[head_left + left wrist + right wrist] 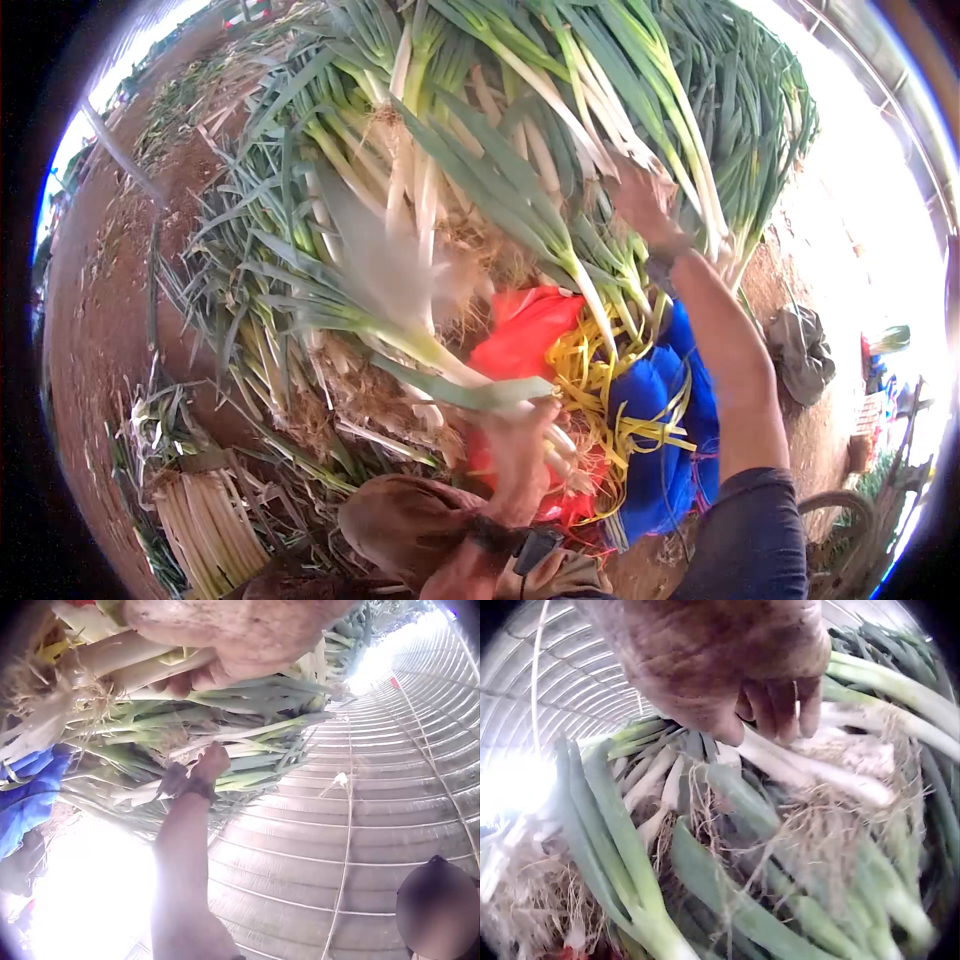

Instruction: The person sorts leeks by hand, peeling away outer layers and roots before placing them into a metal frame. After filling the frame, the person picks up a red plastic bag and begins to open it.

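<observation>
My left hand [515, 455] grips a few leeks [455, 370] low over the lap, their green leaves pointing to the upper left. Close up in the left wrist view, the fingers of this hand [232, 637] curl round white stalks [124, 660] with roots at their ends. Stretched out to the upper right, my right hand [642, 200] is at the big leek pile [740, 110]. In the right wrist view its fingers [780, 712] bend down round white leek stalks [817, 769], with stringy roots hanging below. The palm side is hidden.
Yellow ties [580, 375] lie beside a red bag [525, 325] and blue cloth [650, 430] in front of the lap. More leeks [290, 310] heap up on the left, and a cut bundle [210, 525] lies at lower left. A dark bag [800, 355] sits at right.
</observation>
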A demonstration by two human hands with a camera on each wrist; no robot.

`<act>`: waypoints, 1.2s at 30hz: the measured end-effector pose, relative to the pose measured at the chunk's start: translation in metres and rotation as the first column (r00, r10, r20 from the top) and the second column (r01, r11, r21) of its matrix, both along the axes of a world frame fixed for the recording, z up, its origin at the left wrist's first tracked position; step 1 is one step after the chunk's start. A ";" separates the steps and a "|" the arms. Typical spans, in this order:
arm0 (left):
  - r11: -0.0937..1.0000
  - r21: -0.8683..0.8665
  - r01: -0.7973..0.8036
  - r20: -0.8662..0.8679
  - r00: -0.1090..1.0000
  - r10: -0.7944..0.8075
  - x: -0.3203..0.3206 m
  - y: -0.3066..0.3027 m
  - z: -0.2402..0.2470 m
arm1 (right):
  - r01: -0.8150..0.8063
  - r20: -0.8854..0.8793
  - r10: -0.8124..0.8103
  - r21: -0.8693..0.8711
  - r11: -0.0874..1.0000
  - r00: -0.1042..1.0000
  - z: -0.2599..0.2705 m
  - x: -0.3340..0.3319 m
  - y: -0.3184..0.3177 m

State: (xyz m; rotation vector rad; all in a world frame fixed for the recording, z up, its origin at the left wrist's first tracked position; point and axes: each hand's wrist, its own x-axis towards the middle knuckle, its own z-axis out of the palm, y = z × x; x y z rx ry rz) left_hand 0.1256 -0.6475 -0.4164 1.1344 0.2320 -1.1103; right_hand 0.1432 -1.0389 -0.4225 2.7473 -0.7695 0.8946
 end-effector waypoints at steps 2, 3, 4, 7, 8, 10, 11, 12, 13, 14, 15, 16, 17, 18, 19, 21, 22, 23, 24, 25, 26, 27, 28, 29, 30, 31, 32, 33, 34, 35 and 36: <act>1.000 0.014 -0.008 -0.003 1.000 0.008 -0.001 0.002 -0.008 | 0.115 -0.098 -0.110 0.050 0.992 0.989 -0.009 0.020 -0.006; 1.000 0.007 0.008 -0.010 1.000 -0.007 -0.002 0.002 -0.019 | 0.214 -0.112 -0.199 0.150 0.965 0.974 -0.008 0.029 0.000; 1.000 -0.005 0.026 -0.020 0.999 -0.026 -0.003 0.001 -0.028 | 0.313 -0.137 -0.287 0.243 0.918 0.948 -0.004 0.035 0.003; 1.000 -0.002 -0.026 0.004 1.000 0.026 -0.007 -0.005 -0.031 | 0.286 -0.249 -0.213 0.309 0.907 0.945 -0.001 0.033 -0.011; 0.997 -0.007 -0.074 0.046 0.996 0.074 -0.008 -0.008 -0.029 | 0.278 -0.303 -0.175 0.342 0.898 0.937 0.005 0.031 -0.011; 0.999 -0.018 -0.046 0.049 0.998 0.047 -0.005 -0.007 -0.024 | 0.144 -0.135 -0.103 0.344 0.928 0.986 0.010 0.021 -0.001; 0.999 -0.027 -0.021 0.050 0.999 0.022 -0.004 -0.008 -0.020 | 0.209 -0.204 -0.165 0.223 0.952 0.965 0.034 0.024 0.015; 0.999 -0.032 -0.019 0.048 0.999 0.020 -0.004 -0.011 -0.019 | 0.266 -0.264 -0.234 0.093 0.959 0.936 0.048 0.025 0.020; 0.998 -0.038 -0.046 0.068 0.996 0.048 -0.005 -0.013 -0.018 | 0.331 -0.231 -0.307 0.073 0.941 0.923 0.051 0.025 0.011; 0.996 -0.041 -0.074 0.090 0.993 0.077 -0.005 -0.015 -0.018 | 0.315 -0.072 -0.317 -0.040 0.948 0.946 0.049 0.019 -0.002; 0.997 -0.039 -0.072 0.088 0.993 0.075 -0.006 -0.015 -0.021 | 0.248 -0.014 -0.248 0.001 0.969 0.969 0.044 0.011 -0.036; 0.998 -0.037 -0.059 0.044 0.997 0.060 -0.008 -0.015 -0.026 | 0.177 0.047 -0.178 0.039 0.983 0.983 0.039 0.005 -0.062; 0.998 -0.039 -0.047 0.001 0.999 0.047 -0.008 -0.015 -0.028 | 0.252 0.122 -0.261 0.085 0.964 0.958 0.052 0.005 -0.051; 0.998 -0.038 -0.048 0.001 0.999 0.048 -0.007 -0.016 -0.025 | 0.319 0.193 -0.341 0.137 0.938 0.920 0.069 0.004 -0.035; 0.998 -0.040 -0.055 0.012 0.998 0.056 -0.005 -0.017 -0.018 | 0.302 0.167 -0.326 0.152 0.941 0.931 0.072 0.001 -0.032; 0.997 -0.041 -0.070 0.019 0.997 0.071 -0.004 -0.019 -0.016 | 0.350 0.081 -0.385 0.281 0.894 0.919 0.061 0.007 -0.034; 0.995 -0.053 -0.081 0.025 0.996 0.082 -0.005 -0.021 -0.018 | 0.406 -0.014 -0.437 0.398 0.822 0.899 0.054 0.010 -0.034; 0.994 -0.063 -0.091 0.031 0.995 0.094 -0.006 -0.021 -0.019 | 0.404 -0.079 -0.407 0.392 0.826 0.910 0.047 0.019 -0.026; 0.994 -0.058 -0.097 0.030 0.995 0.099 -0.006 -0.022 -0.020 | 0.442 -0.207 -0.397 0.268 0.856 0.894 0.046 0.014 -0.012; 0.995 -0.052 -0.086 0.038 0.995 0.088 -0.006 -0.022 -0.020 | 0.456 -0.190 -0.419 0.245 0.855 0.888 0.037 0.018 -0.011; 0.996 -0.047 -0.074 0.047 0.996 0.077 -0.005 -0.021 -0.020 | 0.471 -0.172 -0.442 0.223 0.853 0.881 0.020 0.021 -0.016; 0.999 -0.031 -0.044 0.025 0.999 0.044 -0.005 -0.020 -0.022 | 0.467 -0.174 -0.437 0.227 0.855 0.883 0.002 0.026 -0.021; 0.999 -0.030 -0.044 0.024 0.999 0.045 -0.006 -0.021 -0.022 | 0.414 -0.040 -0.412 0.093 0.905 0.910 -0.015 0.028 -0.028; 0.998 -0.034 -0.046 0.011 0.999 0.047 -0.007 -0.023 -0.020 | 0.372 0.088 -0.366 -0.053 0.927 0.926 -0.023 0.026 -0.033; 0.998 -0.038 -0.050 0.002 0.999 0.050 -0.006 -0.024 -0.019 | 0.373 0.090 -0.368 -0.053 0.926 0.926 -0.008 0.027 -0.027; 0.998 -0.036 -0.054 0.006 0.999 0.054 -0.005 -0.024 -0.020 | 0.389 -0.003 -0.393 0.156 0.908 0.919 0.009 0.029 -0.023; 0.998 -0.029 -0.058 0.013 0.998 0.058 -0.005 -0.024 -0.020 | 0.404 -0.103 -0.394 0.353 0.844 0.913 0.017 0.032 -0.021; 0.998 -0.026 -0.058 0.015 0.998 0.059 -0.006 -0.025 -0.019 | 0.476 -0.167 -0.446 0.361 0.802 0.879 0.021 0.040 -0.028; 0.998 -0.032 -0.059 0.011 0.998 0.059 -0.007 -0.026 -0.019 | 0.477 -0.168 -0.447 0.354 0.804 0.879 0.030 0.036 -0.031; 0.996 -0.042 -0.075 0.009 0.997 0.076 -0.008 -0.027 -0.020 | 0.467 -0.173 -0.440 0.467 0.751 0.881 0.061 0.033 -0.016; 0.995 -0.047 -0.092 0.008 0.996 0.092 -0.008 -0.027 -0.020 | 0.450 -0.178 -0.432 0.574 0.684 0.884 0.075 0.031 -0.009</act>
